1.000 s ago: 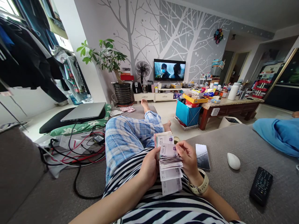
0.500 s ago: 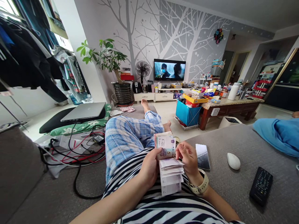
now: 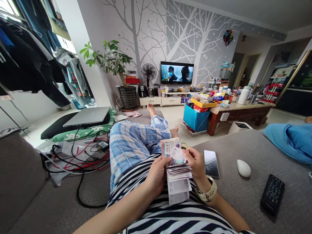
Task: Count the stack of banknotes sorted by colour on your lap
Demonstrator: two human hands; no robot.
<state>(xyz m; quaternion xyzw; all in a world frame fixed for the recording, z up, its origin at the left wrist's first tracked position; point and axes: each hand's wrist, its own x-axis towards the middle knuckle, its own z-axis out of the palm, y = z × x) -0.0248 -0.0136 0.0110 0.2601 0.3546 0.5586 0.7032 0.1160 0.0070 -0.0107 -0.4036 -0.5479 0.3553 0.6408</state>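
A stack of banknotes (image 3: 179,175) is held over my lap, its lower ends folded down and fanned toward my striped shirt (image 3: 156,213). My left hand (image 3: 156,174) is closed on the stack's left side, the thumb pressed on the top note. My right hand (image 3: 196,162) pinches the right edge of a single banknote (image 3: 178,154), which lies tilted over the notes behind it. Pinkish notes show at the back of the stack. The fingers of my left hand beneath the notes are hidden. A pale watch (image 3: 209,192) is on my right wrist.
On the grey sofa to the right lie a phone (image 3: 211,163), a white mouse (image 3: 243,168) and a black remote control (image 3: 272,194). Tangled cables (image 3: 83,159) and a laptop (image 3: 87,116) are at the left. A blue storage box (image 3: 196,118) stands by the cluttered coffee table (image 3: 240,109).
My right hand has pulled the top banknote's right side up and tilted it, uncovering more of the note behind. My left hand stays in place, its thumb slightly further over the notes.
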